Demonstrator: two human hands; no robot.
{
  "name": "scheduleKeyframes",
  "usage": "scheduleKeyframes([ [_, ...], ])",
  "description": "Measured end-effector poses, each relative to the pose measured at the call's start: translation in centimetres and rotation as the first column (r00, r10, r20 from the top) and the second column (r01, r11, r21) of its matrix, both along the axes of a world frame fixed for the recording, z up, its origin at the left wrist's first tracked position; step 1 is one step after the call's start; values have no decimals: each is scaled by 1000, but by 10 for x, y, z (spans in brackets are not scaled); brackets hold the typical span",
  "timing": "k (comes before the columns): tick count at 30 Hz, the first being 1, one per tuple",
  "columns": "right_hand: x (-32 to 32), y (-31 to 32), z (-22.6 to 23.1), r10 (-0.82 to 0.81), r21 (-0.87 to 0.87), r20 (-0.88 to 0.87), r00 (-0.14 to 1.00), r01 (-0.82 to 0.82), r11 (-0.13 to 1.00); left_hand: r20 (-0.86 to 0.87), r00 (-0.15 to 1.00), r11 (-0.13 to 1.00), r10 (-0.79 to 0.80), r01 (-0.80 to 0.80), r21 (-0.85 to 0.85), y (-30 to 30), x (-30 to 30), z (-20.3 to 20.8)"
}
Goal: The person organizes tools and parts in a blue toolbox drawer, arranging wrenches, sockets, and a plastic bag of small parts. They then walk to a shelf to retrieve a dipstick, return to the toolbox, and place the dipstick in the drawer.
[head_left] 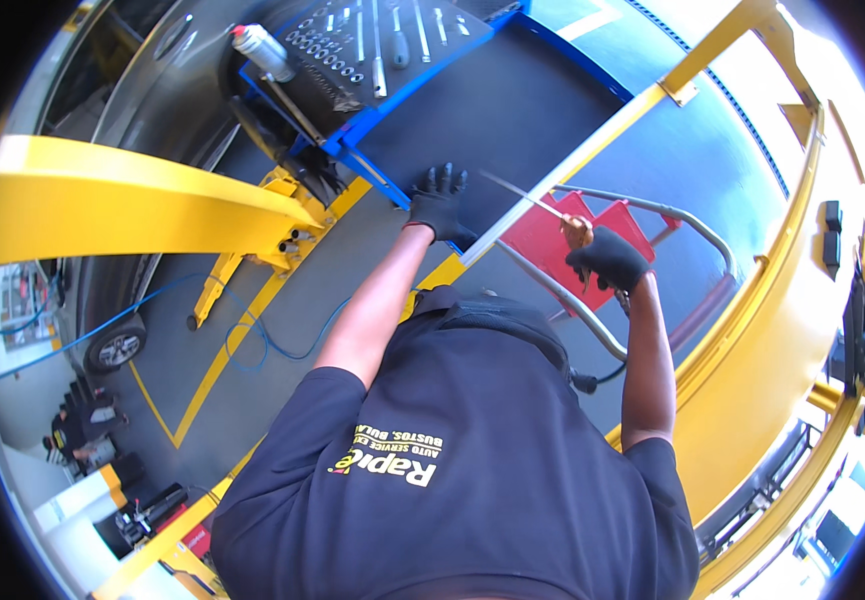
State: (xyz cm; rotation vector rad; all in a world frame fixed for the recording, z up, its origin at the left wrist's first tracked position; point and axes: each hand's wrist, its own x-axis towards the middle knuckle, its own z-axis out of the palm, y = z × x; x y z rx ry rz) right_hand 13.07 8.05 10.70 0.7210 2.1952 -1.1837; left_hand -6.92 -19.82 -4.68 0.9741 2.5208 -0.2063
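My left hand (pixel 439 205), in a black glove, lies with fingers spread on the dark bottom (pixel 512 110) of a blue-edged tool cart drawer, beside its near left corner. Out to the right, my gloved right hand (pixel 612 262) is closed round what looks like a screwdriver (pixel 576 231) with a brown handle. Its long thin shank points left over the drawer's silver front edge (pixel 552 183). The palm side of the right hand is hidden. Several sockets (pixel 324 52), wrenches and a grey-handled screwdriver (pixel 399 47) lie in rows on the cart's dark tool tray.
A spray can (pixel 264 52) stands at the cart's left corner. Red steps with a grey tube frame (pixel 697 225) stand beyond my right hand. Yellow lift arms (pixel 152 195) and a post (pixel 752 400) flank me. A car wheel (pixel 115 347), blue hose (pixel 264 345) and another person (pixel 82 425) are left.
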Motion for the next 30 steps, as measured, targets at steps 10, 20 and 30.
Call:
scheduleKeyframes([
  [10, -60, -51, -16, 55, 97, -24, 998, -52, 994, 24, 1000, 996, -9, 7, 94, -6, 7, -2],
  [20, -23, -22, -9, -95, 106, 79, 992, 86, 991, 61, 991, 974, -118, 103, 204, 4, 8, -6],
  [30, 18, -60, 40, -282, 134, 208, 936, 258, 957, 47, 991, 957, -127, 110, 268, 3, 5, 2],
])
